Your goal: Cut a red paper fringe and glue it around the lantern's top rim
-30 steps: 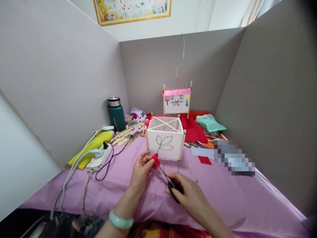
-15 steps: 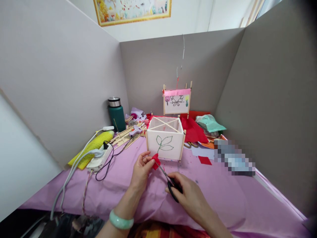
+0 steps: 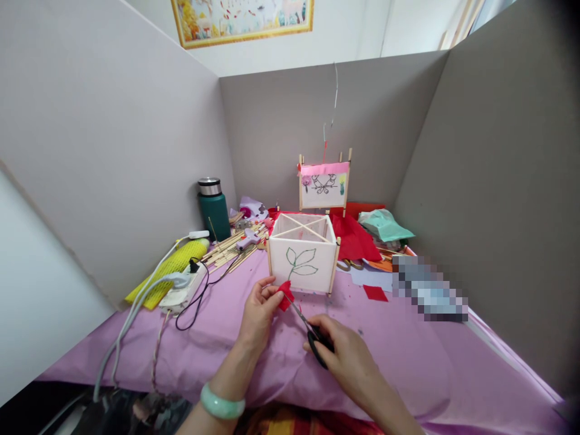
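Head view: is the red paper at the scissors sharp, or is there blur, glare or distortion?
Head view: even light, no glare; the red paper scrap in the left hand and the scissors in the right hand are sharp; the partition walls stretch wide at the edges; one pixelated patch at right.

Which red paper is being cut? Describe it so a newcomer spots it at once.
Find the white box with a green leaf drawing, mid-table on the purple cover. Just before its lower left corner, the left hand pinches a small red scrap, the scissors in the right hand meeting it. Other red pieces lie on the table; this one alone is held in fingers.
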Action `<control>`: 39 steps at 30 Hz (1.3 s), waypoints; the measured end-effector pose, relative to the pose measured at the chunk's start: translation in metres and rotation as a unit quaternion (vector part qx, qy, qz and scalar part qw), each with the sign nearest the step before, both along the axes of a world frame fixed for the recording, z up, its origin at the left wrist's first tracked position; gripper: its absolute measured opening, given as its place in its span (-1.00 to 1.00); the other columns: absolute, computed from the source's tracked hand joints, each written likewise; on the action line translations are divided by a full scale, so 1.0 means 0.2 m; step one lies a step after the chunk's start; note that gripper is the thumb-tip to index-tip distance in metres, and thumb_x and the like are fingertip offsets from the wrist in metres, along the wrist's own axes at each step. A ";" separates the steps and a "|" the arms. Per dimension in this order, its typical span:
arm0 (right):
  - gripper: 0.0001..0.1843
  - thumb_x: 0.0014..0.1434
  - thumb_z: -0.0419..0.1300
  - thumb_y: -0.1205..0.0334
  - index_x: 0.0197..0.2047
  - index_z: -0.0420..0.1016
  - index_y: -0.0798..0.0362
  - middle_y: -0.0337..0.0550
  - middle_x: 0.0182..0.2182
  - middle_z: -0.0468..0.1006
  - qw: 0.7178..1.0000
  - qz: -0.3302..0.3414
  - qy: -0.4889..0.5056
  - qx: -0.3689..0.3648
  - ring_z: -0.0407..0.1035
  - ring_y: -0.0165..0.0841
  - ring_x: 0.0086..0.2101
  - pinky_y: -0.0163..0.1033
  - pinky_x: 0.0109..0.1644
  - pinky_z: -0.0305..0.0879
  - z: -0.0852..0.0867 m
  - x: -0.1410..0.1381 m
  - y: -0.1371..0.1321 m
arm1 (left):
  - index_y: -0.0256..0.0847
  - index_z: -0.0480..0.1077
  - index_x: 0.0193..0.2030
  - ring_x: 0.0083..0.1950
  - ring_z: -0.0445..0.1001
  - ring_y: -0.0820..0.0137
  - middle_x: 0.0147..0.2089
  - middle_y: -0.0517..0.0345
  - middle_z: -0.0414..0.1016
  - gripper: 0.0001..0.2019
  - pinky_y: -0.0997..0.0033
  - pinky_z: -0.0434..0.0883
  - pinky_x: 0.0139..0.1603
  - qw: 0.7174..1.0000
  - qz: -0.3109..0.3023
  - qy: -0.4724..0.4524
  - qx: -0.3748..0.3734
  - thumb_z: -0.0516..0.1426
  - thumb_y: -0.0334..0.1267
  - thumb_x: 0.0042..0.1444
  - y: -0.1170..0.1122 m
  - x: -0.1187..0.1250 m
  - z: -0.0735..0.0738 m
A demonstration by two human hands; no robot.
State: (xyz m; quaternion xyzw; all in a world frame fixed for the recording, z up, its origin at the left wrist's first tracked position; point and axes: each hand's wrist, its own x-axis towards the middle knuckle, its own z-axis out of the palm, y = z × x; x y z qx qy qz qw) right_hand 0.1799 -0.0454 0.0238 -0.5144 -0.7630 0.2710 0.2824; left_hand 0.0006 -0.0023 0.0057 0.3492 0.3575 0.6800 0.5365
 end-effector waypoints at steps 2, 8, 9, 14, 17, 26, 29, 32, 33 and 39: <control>-0.77 0.09 0.17 0.20 -0.14 0.47 -0.06 -0.23 -0.28 0.60 1.000 0.002 -0.004 0.001 0.44 -0.27 -0.28 -0.29 -0.24 0.20 0.00 0.00 0.00 | -0.21 0.32 -0.08 -0.43 0.41 0.53 -0.39 0.27 0.45 -0.55 0.55 0.29 -0.40 1.000 0.000 0.001 -0.001 0.33 -0.29 -0.13 0.00 0.00 0.00; -0.74 0.10 0.17 0.19 -0.11 0.46 -0.06 -0.23 -0.24 0.60 1.000 0.012 0.001 0.002 0.43 -0.27 -0.26 -0.29 -0.24 0.20 0.01 0.00 0.01 | -0.23 0.32 -0.08 -0.40 0.43 0.51 -0.37 0.25 0.46 -0.57 0.53 0.31 -0.35 1.000 0.000 0.002 0.003 0.32 -0.31 -0.12 0.00 0.00 0.00; -0.74 0.10 0.17 0.19 -0.11 0.46 -0.05 -0.22 -0.23 0.60 1.000 0.012 0.001 0.000 0.44 -0.27 -0.25 -0.29 -0.24 0.20 0.01 -0.01 0.01 | -0.23 0.32 -0.08 -0.40 0.43 0.52 -0.38 0.25 0.46 -0.57 0.54 0.31 -0.35 1.000 -0.002 0.000 0.004 0.32 -0.32 -0.12 0.00 0.00 0.00; -0.74 0.10 0.16 0.18 -0.10 0.45 -0.04 -0.20 -0.24 0.60 1.000 0.007 -0.008 0.002 0.44 -0.26 -0.25 -0.29 -0.26 0.20 0.01 -0.01 0.01 | -0.23 0.33 -0.11 -0.42 0.42 0.53 -0.40 0.27 0.46 -0.57 0.55 0.31 -0.34 1.000 -0.004 -0.007 0.001 0.33 -0.33 -0.15 -0.01 0.01 0.01; -0.74 0.10 0.15 0.19 -0.10 0.45 -0.04 -0.19 -0.25 0.59 1.000 0.004 -0.013 0.009 0.45 -0.26 -0.25 -0.29 -0.26 0.19 0.01 -0.01 0.01 | -0.23 0.34 -0.11 -0.41 0.43 0.53 -0.40 0.27 0.46 -0.58 0.54 0.31 -0.33 1.000 -0.001 -0.004 0.001 0.32 -0.32 -0.14 -0.01 0.01 0.02; -0.77 0.10 0.14 0.19 -0.14 0.44 -0.04 -0.20 -0.27 0.61 1.000 0.000 -0.018 0.009 0.46 -0.25 -0.25 -0.28 -0.25 0.19 0.00 -0.02 0.01 | -0.21 0.35 -0.11 -0.44 0.42 0.53 -0.41 0.28 0.45 -0.57 0.53 0.32 -0.36 1.000 0.001 0.005 0.000 0.33 -0.29 -0.16 0.00 0.00 0.00; -0.78 0.10 0.14 0.20 -0.15 0.44 -0.04 -0.20 -0.26 0.60 1.000 -0.002 -0.021 0.007 0.46 -0.25 -0.25 -0.27 -0.24 0.20 0.00 -0.02 0.02 | -0.21 0.34 -0.10 -0.43 0.41 0.53 -0.41 0.29 0.44 -0.58 0.53 0.32 -0.35 1.000 -0.004 0.002 0.004 0.32 -0.31 -0.13 0.00 0.00 0.00; -0.79 0.09 0.15 0.22 -0.16 0.44 -0.04 -0.21 -0.27 0.60 1.000 -0.001 -0.020 0.007 0.46 -0.26 -0.26 -0.27 -0.24 0.20 0.00 -0.02 0.02 | -0.21 0.33 -0.09 -0.42 0.41 0.53 -0.40 0.29 0.44 -0.59 0.53 0.32 -0.34 1.000 -0.008 -0.003 0.008 0.31 -0.32 -0.11 0.00 0.00 0.00; -0.79 0.09 0.15 0.23 -0.16 0.44 -0.03 -0.22 -0.28 0.60 1.000 -0.001 -0.019 0.007 0.46 -0.26 -0.27 -0.27 -0.24 0.20 0.00 -0.02 0.02 | -0.21 0.34 -0.09 -0.42 0.41 0.53 -0.40 0.29 0.44 -0.59 0.53 0.33 -0.34 1.000 -0.008 -0.004 0.008 0.32 -0.32 -0.11 0.00 0.00 0.00; -0.79 0.09 0.15 0.23 -0.17 0.44 -0.04 -0.20 -0.30 0.60 1.000 -0.010 -0.027 0.006 0.46 -0.26 -0.28 -0.27 -0.26 0.20 0.00 -0.02 0.02 | -0.21 0.35 -0.10 -0.43 0.42 0.53 -0.41 0.28 0.44 -0.56 0.53 0.33 -0.35 1.000 -0.003 -0.002 0.001 0.34 -0.29 -0.16 -0.01 0.00 0.01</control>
